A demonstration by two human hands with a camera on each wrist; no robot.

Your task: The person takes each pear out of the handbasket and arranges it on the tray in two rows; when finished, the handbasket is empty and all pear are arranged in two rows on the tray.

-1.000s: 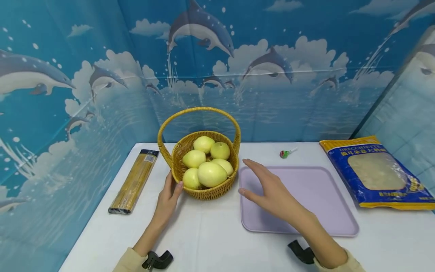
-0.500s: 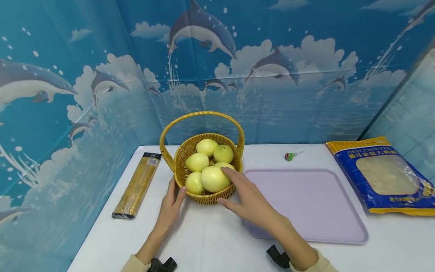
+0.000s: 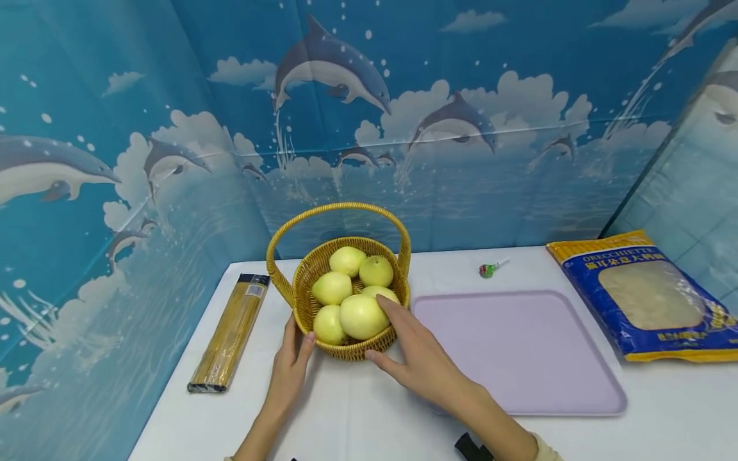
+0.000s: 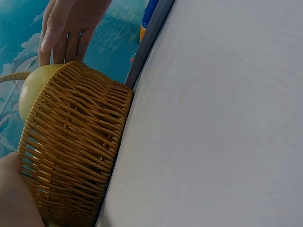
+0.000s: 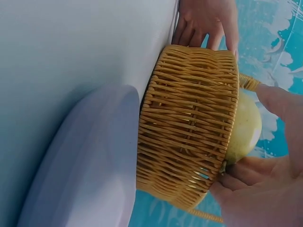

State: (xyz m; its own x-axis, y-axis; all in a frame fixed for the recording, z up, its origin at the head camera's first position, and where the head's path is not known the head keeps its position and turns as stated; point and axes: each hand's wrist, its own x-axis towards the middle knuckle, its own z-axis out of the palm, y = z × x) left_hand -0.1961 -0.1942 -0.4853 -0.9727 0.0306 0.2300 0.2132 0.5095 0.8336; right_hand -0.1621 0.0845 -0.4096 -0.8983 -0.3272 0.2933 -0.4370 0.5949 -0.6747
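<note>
A round wicker basket (image 3: 357, 352) with a tall arched handle stands on the table, holding several smooth, pale yellow-green fruits. My left hand (image 3: 287, 365) holds the basket's left side, thumb at the rim and fingers partly hidden along the outer wall. At its front right, my right hand (image 3: 423, 355) reaches over the rim with spread fingers, beside the large front fruit (image 3: 363, 317). The thumb lies outside the basket in the head view. In the right wrist view, fingertips (image 5: 229, 182) lie at the rim below a fruit (image 5: 246, 125), with the thumb apart above it.
A lilac tray (image 3: 519, 352) lies right of the basket, partly behind my right forearm. Behind it is a wrapped lollipop (image 3: 487, 271). A blue and yellow orecchiette bag (image 3: 651, 301) lies far right. A flat pack of long thin pasta (image 3: 230, 333) lies left.
My right hand has moved left from over the tray to the fruit at the basket's front right. My left hand stays at the basket. The head view has shifted slightly.
</note>
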